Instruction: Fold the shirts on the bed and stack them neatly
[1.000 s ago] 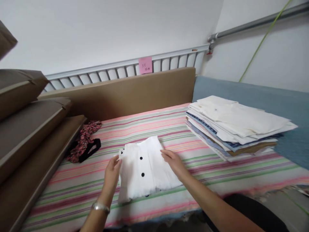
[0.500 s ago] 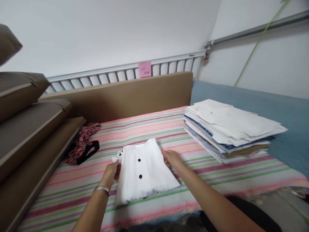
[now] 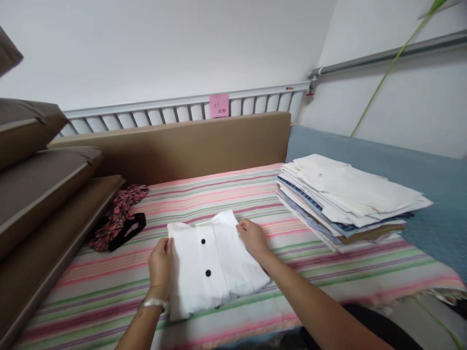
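Observation:
A folded white garment (image 3: 222, 265) with black buttons lies on the striped cloth (image 3: 219, 189). My left hand (image 3: 160, 262), a silvery band at its wrist, pinches the garment's left edge near the upper corner. On the other side, my right hand (image 3: 252, 238) has its fingers closed on the garment's upper right edge. Both thumbs rest on top of the fabric; the other fingertips are partly hidden.
A stack of folded clothes (image 3: 350, 194) stands at the right. A red floral garment with black trim (image 3: 122, 218) lies at the left, beside stacked brown cushions (image 3: 54, 180). A brown padded board (image 3: 204, 146) runs along the back.
Both hands have moved up along the garment's sides and grip nearer its top corners. Its left part is spread wider, and the small white piece sticking out at the left is no longer visible.

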The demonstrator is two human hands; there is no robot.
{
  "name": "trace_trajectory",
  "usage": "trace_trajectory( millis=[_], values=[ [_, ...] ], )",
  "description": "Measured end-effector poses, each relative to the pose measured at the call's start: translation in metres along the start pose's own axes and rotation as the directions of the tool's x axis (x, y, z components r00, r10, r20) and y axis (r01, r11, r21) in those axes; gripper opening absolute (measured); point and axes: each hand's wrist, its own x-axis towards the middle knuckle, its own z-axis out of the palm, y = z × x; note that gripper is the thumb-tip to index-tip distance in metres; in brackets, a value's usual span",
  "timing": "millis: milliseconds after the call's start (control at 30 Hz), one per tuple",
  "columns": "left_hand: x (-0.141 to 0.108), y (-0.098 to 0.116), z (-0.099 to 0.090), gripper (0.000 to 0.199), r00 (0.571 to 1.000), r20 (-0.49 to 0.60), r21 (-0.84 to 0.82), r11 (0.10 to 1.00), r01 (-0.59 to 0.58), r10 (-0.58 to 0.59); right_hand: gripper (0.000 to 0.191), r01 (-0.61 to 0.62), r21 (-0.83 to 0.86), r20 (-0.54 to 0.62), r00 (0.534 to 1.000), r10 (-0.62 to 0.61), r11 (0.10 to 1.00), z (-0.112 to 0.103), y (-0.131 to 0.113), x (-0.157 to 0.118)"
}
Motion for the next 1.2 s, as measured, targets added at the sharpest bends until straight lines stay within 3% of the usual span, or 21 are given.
trace_trajectory(
  millis=[133, 367, 467, 700, 933, 1033, 1100, 1200],
  values=[
    [-0.009, -0.016, 0.006, 0.02, 0.999, 0.023, 0.136, 0.99, -0.029, 0.026, 0.017, 0.076, -0.301, -0.027, 0.996, -0.088, 0.951, 0.011, 0.006, -0.008],
    [0.018, -0.034, 0.016, 0.036, 0.997, 0.059, 0.056, 0.997, 0.045, -0.048, 0.027, 0.038, -0.182, 0.02, 0.999, -0.035, 0.983, 0.015, 0.012, 0.012],
    [0.03, -0.035, 0.018, 0.03, 0.995, 0.066, -0.002, 0.997, 0.077, -0.077, 0.033, -0.043, -0.117, 0.052, 0.997, 0.049, 0.992, 0.017, 0.011, 0.021],
    [0.021, -0.024, 0.019, 0.02, 0.993, 0.023, -0.245, 0.962, 0.118, -0.116, 0.031, -0.06, -0.039, 0.062, 0.996, 0.062, 0.997, 0.025, 0.004, 0.028],
    [0.008, 0.012, 0.009, 0.03, 0.99, 0.099, -0.577, 0.804, 0.143, -0.105, 0.016, 0.078, -0.016, -0.003, 0.997, -0.078, 0.997, 0.012, -0.009, 0.018],
    [0.009, 0.024, 0.01, 0.032, 0.986, 0.157, -0.636, 0.757, 0.146, -0.058, 0.02, 0.209, -0.105, -0.117, 0.968, -0.221, 0.972, -0.002, -0.009, 0.01],
    [0.011, 0.024, 0.018, 0.032, 0.978, 0.197, -0.621, 0.764, 0.173, -0.061, 0.021, 0.23, -0.239, -0.153, 0.951, -0.27, 0.943, -0.005, -0.005, 0.009],
    [0.016, 0.013, 0.03, 0.029, 0.978, 0.166, -0.534, 0.822, 0.198, -0.128, 0.022, 0.114, -0.404, -0.087, 0.983, -0.163, 0.907, -0.002, 0.005, 0.014]
  ],
)
